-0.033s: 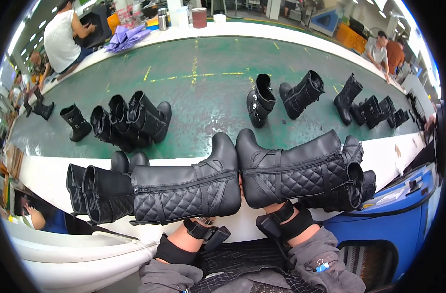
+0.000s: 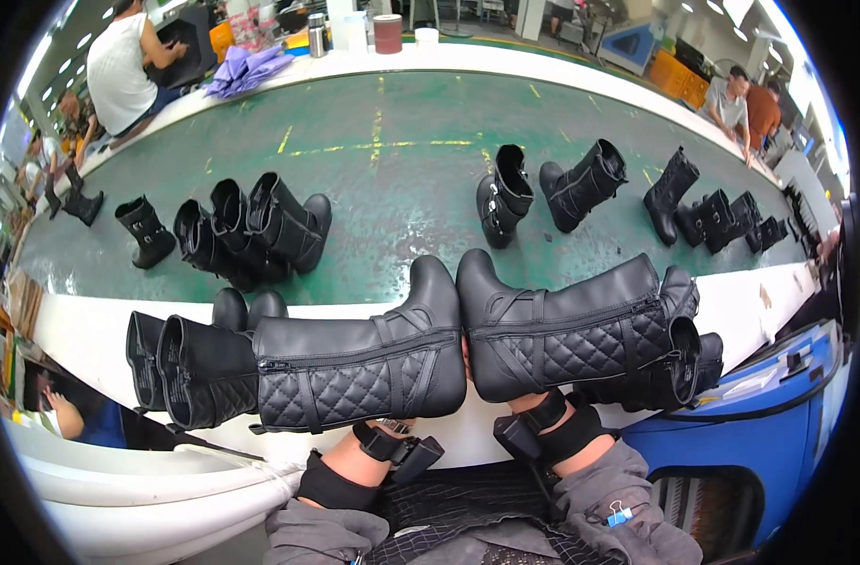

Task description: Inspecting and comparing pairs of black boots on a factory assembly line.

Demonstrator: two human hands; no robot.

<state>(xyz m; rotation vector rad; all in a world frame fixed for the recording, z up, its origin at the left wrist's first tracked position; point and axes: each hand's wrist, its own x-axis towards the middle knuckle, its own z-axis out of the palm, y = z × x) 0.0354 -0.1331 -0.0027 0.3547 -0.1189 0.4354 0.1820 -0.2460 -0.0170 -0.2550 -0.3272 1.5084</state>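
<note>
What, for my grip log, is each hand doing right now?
Left hand: mostly hidden behind the left quilted boot, apparently holding it; finger closure cannot be told.
Right hand: mostly hidden behind the right quilted boot, apparently likewise; closure cannot be told.

purple cloth [image 2: 244, 72] on white ledge [image 2: 467, 60] | steel flask [image 2: 317, 36] | dark-red cylinder [image 2: 386, 35] | blue machine [image 2: 787, 424], right

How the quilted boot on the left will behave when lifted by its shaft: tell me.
The left quilted boot likely holds its shape, since its shaft looks full and its long zipper appears closed. The quilted panel looks padded, so it may give slightly when squeezed. The foot end may dip, as the bulky toe sits far from the shaft's opening.
</note>
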